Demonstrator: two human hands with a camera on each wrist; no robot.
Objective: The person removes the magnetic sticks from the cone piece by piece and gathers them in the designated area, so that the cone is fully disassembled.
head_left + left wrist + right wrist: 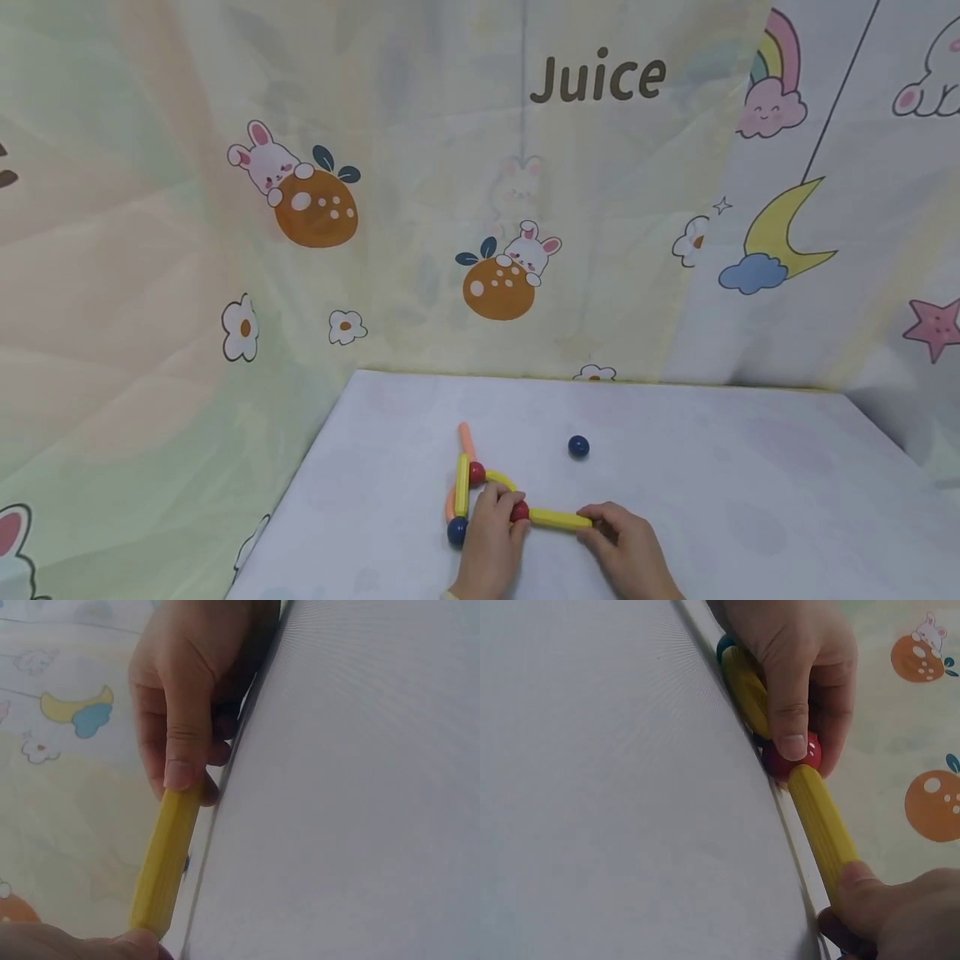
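With thumb and fingers my left hand [489, 537] grips a red ball [810, 752] at a corner of a small stick-and-ball build. My right hand [630, 546] pinches the far end of a straight yellow stick [558, 520], whose other end meets that ball. A curved yellow stick [501, 478] runs from behind my left fingers to a second red ball [476, 473]. Left of it lie another straight yellow stick [462, 487], a dark blue ball [457, 532] and orange sticks [467, 440]. My left hand hides part of the build.
A loose dark blue ball [578, 447] lies on the white tabletop [750, 500], beyond my hands. Behind the table's back edge hangs a cloth [420, 167] printed with rabbits, oranges and flowers.
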